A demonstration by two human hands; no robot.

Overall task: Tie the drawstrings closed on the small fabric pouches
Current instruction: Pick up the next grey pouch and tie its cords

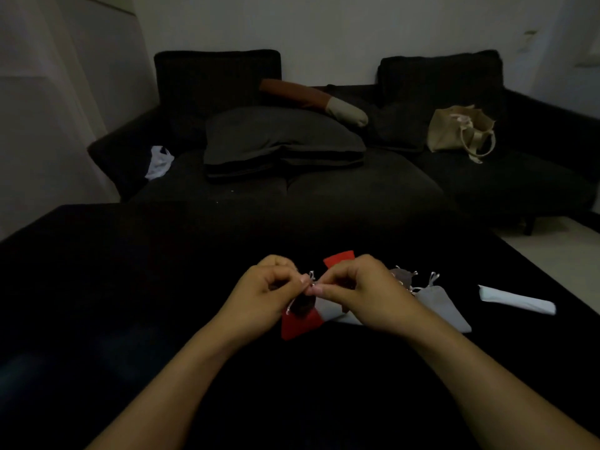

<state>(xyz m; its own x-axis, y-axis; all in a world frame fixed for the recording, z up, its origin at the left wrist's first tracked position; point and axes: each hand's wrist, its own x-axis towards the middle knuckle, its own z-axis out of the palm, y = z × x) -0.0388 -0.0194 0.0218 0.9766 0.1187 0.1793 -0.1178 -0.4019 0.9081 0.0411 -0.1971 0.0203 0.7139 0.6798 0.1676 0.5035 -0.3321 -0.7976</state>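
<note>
Centrally, dark pouch (302,307) hangs, pale drawstring (312,280) pinched by both hands.

I'm looking at a dim room: a dark sofa (324,190) against a pale wall (324,27), a grey cushion (282,138) and a beige bag (454,131) on it, light floor (552,251) at right

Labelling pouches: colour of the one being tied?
Dark brown pouch, drawstring pinched by both hands, head view.
</note>
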